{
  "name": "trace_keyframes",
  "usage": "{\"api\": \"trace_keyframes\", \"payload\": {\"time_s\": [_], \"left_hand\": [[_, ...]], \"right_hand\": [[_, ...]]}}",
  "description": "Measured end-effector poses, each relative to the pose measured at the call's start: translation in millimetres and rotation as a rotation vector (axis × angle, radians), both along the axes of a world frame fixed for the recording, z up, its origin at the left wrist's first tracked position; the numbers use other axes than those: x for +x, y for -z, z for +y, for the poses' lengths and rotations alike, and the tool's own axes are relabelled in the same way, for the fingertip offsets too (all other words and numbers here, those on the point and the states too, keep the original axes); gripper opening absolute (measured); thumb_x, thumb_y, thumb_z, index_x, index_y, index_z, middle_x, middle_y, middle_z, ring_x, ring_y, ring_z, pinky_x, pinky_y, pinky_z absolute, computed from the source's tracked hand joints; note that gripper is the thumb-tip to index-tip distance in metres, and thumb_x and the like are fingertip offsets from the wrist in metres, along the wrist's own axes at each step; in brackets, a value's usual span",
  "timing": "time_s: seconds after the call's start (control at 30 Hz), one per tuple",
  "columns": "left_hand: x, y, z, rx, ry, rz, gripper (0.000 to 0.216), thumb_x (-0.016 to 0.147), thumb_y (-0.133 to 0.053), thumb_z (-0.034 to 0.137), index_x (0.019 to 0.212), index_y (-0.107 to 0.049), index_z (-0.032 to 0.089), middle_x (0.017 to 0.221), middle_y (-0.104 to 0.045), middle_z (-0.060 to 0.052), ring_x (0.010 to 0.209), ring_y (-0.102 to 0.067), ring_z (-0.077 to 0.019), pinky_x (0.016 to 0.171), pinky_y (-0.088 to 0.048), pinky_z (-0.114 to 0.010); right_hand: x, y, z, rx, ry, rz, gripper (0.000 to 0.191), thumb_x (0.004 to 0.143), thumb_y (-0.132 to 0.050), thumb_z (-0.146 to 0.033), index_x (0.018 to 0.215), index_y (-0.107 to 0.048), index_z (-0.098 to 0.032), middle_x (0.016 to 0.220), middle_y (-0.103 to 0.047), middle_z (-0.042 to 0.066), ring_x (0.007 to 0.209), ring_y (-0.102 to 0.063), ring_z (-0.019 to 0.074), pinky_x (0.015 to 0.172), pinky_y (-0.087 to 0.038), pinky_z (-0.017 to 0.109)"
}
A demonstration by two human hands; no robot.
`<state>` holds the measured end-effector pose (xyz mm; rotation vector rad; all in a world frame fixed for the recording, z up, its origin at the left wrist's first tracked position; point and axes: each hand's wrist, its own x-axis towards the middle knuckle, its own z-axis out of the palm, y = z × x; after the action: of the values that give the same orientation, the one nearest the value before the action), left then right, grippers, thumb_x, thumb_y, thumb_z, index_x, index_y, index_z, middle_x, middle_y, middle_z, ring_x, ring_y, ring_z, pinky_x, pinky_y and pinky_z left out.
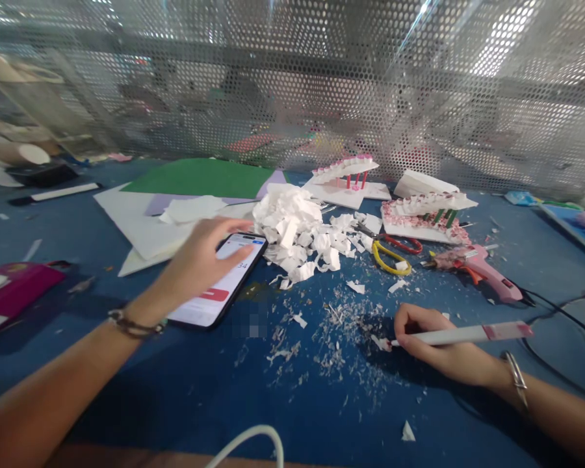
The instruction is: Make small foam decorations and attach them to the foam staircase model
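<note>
My left hand [209, 257] hovers over or rests on a smartphone [219, 296] with a lit screen, its fingers stretched across the upper part. Whether the fingertips touch the glass I cannot tell. In my right hand [433, 338] is a white marker [461, 334] with a pinkish end, held like a pen with its tip low over the table. At that tip lies a small scrap of paper [381, 343] with a reddish stain. Torn white paper [292, 224] is heaped beyond the phone, and fine shreds [331, 335] litter the table between my hands.
Scissors [392, 257] with yellow and red handles lie near a pink glue gun [492, 270], whose cord trails right. Two paper models [344, 179] stand behind. Green sheet [205, 177], magenta case [22, 292] and white cable [251, 435] are also around. A perforated metal screen [273, 84] borders the back.
</note>
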<state>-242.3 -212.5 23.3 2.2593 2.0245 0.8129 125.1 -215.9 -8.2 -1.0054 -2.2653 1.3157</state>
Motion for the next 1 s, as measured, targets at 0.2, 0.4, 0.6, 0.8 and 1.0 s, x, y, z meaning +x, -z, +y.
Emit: {"api": "trace_keyframes", "payload": {"time_s": [0.2, 0.4, 0.6, 0.8, 1.0], "left_hand": [[103.4, 6.1, -27.2, -0.454, 0.652, -0.146, 0.034, 0.085, -0.06, 0.034, 0.116, -0.055, 0.021, 0.105, -0.059, -0.004, 0.08, -0.058, -0.0128, 0.074, -0.047, -0.025], [147.7, 22.5, -21.1, -0.487, 0.728, -0.2, 0.05, 0.076, -0.07, 0.04, 0.117, -0.055, 0.015, 0.099, -0.059, -0.005, 0.069, -0.056, -0.012, 0.064, -0.045, -0.025], [161.0, 34.0, -25.6, -0.326, 0.657, -0.021, 0.037, 0.077, -0.066, 0.048, 0.094, -0.06, 0.016, 0.09, -0.06, -0.003, 0.077, -0.058, -0.0186, 0.063, -0.042, -0.028], [163.0, 42.9, -25.8, -0.257, 0.651, 0.016, 0.018, 0.086, -0.059, 0.036, 0.09, -0.063, 0.019, 0.089, -0.061, -0.001, 0.076, -0.06, -0.016, 0.063, -0.042, -0.027], [160.7, 47.1, -23.3, -0.242, 0.667, -0.017, 0.016, 0.086, -0.059, 0.034, 0.089, -0.065, 0.019, 0.087, -0.062, 0.0, 0.076, -0.061, -0.0157, 0.063, -0.042, -0.025]], "right_hand": [[-0.8, 2.3, 0.9, 0.022, 0.025, 0.002, 0.022, 0.087, -0.048, -0.034, 0.073, -0.046, -0.017, 0.064, -0.047, -0.003, 0.056, -0.038, 0.007, 0.052, -0.03, 0.02], [-0.4, 4.4, 1.5, 0.061, 0.039, -0.007, 0.021, 0.086, -0.049, -0.034, 0.075, -0.049, -0.016, 0.066, -0.05, -0.002, 0.059, -0.04, 0.0074, 0.054, -0.031, 0.019], [-1.2, 7.3, 0.9, 0.045, 0.032, 0.044, 0.018, 0.085, -0.052, -0.031, 0.076, -0.048, -0.017, 0.067, -0.05, -0.003, 0.058, -0.04, 0.0063, 0.053, -0.031, 0.018], [-4.9, 7.9, 0.9, 0.008, 0.024, 0.06, 0.013, 0.085, -0.051, -0.028, 0.078, -0.048, -0.017, 0.068, -0.051, -0.003, 0.059, -0.042, 0.0065, 0.053, -0.033, 0.018], [-0.4, 3.9, -0.9, 0.071, -0.01, 0.082, 0.019, 0.086, -0.051, -0.031, 0.075, -0.048, -0.017, 0.066, -0.049, -0.003, 0.058, -0.041, 0.007, 0.053, -0.033, 0.019]]}}
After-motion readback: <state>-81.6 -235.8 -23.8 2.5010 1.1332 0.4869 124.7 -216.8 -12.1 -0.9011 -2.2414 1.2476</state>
